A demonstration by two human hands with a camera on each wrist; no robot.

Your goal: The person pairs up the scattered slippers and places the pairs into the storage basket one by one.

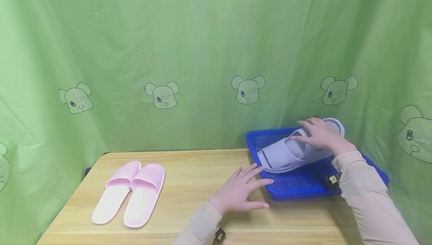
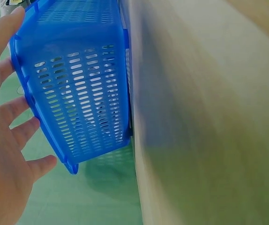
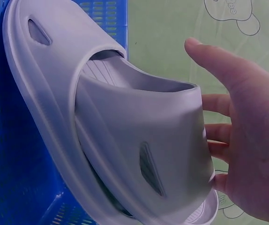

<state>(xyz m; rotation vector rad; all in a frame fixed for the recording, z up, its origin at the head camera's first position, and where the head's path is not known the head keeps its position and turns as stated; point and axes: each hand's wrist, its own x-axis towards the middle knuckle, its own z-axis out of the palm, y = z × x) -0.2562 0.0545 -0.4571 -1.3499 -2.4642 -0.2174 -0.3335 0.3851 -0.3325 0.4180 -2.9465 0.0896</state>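
A pair of grey-lavender slide slippers (image 1: 278, 153) lies slantwise in a blue plastic basket (image 1: 290, 196), one overlapping the other. Over the far right part of the slippers is my right hand (image 1: 318, 136). The right wrist view shows its thumb raised apart from the nearer slipper (image 3: 176, 122), with the other fingers straight at that slipper's edge, their tips partly hidden. My left hand (image 1: 237, 190) is spread beside the basket's left front corner. In the left wrist view its fingers (image 2: 15, 110) are at the basket's rim; whether they touch it I cannot tell.
Two pink slippers (image 1: 145, 196) with white insoles lie side by side on the left of the wooden table (image 1: 189, 200). A green curtain (image 1: 202, 50) with bear prints hangs behind and at both sides. The basket stands near the table's back right.
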